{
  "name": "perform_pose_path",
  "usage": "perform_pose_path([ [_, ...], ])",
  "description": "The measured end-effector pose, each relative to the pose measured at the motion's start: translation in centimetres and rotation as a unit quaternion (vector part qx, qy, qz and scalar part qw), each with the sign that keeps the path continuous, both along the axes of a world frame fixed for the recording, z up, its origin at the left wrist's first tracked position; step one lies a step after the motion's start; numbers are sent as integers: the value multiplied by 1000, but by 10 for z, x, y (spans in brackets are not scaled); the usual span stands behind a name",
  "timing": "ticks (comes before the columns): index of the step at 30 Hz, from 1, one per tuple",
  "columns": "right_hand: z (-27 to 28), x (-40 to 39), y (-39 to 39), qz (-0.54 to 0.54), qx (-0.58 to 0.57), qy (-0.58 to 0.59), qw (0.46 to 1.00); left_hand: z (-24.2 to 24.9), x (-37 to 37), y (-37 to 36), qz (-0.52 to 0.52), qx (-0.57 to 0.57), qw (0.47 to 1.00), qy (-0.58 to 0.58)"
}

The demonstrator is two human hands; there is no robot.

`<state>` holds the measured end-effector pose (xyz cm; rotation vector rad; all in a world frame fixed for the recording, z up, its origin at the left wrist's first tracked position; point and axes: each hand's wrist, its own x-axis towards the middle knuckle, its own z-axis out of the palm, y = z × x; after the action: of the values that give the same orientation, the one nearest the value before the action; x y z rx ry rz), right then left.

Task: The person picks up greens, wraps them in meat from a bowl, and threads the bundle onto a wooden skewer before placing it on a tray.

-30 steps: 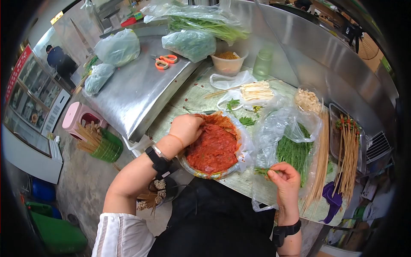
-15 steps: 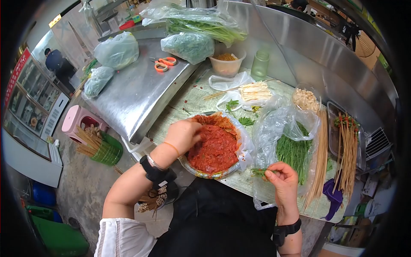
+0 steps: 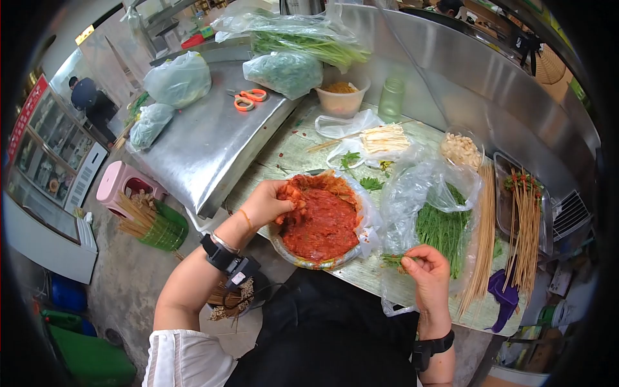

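Note:
A lined bowl (image 3: pixel 278 248) holds a wet red mixture (image 3: pixel 322 226) that looks like sauce-coated meat. At the bowl's left rim, my left hand (image 3: pixel 265 205) is closed around a lump of red-coated mixture (image 3: pixel 293 198), its fingertips smeared red. My right hand (image 3: pixel 427 271) pinches a small bunch of green herbs (image 3: pixel 392 260) just right of the bowl. Close above that hand, a clear plastic bag (image 3: pixel 409 193) lies open around long thin green stems (image 3: pixel 442 226).
Bare skewers (image 3: pixel 479 245) lie right of the bag, beside a metal tray (image 3: pixel 503 169) with filled skewers (image 3: pixel 521 226). Enoki mushrooms (image 3: pixel 385 138), a plastic tub (image 3: pixel 340 102) and a glass jar (image 3: pixel 391 98) stand behind. Orange scissors (image 3: pixel 247 99) rest on the steel counter (image 3: pixel 213 129).
My left hand has drawn slightly left and up to the bowl's rim, with red mixture now showing in its fingers. My right hand stays nearly still with the herbs.

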<state>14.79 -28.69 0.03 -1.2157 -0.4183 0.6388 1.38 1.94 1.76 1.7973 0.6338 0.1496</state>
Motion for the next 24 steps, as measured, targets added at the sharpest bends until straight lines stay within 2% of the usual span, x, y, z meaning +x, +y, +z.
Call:
perform_pose_path([
  [2, 3, -2, 2, 4, -7, 5, 1000, -2, -1, -5, 16, -25, 999, -18],
  [6, 3, -3, 1, 9, -11, -8, 1000, -13, 2, -14, 45, 5, 998, -40],
  [8, 1, -2, 0, 9, -15, -17, 1000, -21, 2, -18, 54, -100, 990, -83],
  [9, 1, -3, 0, 10, -19, -24, 999, -23, 3, -22, 53, -103, 990, -84],
  [11, 4, -3, 1, 11, -51, -22, 998, -27, 4, -29, 67, -178, 966, -177],
  [13, 9, -2, 5, 12, -82, -21, 996, -28, 2, -31, 72, -207, 961, -168],
  [15, 14, -1, 12, 22, -80, -79, 993, -27, 2, -35, 75, -238, 955, -160],
  [17, 26, 0, 19, 44, -79, -109, 990, -25, 4, -40, 47, -81, 976, -196],
  [18, 32, 1, 23, 68, -75, -135, 986, -24, 5, -41, 46, -85, 975, -200],
  [20, 45, 0, 34, 91, -67, -159, 981, -22, 6, -41, 5, 96, 967, -237],
  [21, 50, 0, 39, 115, -56, -179, 975, -20, 5, -44, 5, 90, 966, -241],
  [23, 56, -2, 52, 147, -66, -203, 966, -16, 4, -50, 14, -51, 985, -164],
  [24, 58, -5, 58, 181, -70, -223, 955, -22, 4, -51, 11, -56, 984, -167],
])
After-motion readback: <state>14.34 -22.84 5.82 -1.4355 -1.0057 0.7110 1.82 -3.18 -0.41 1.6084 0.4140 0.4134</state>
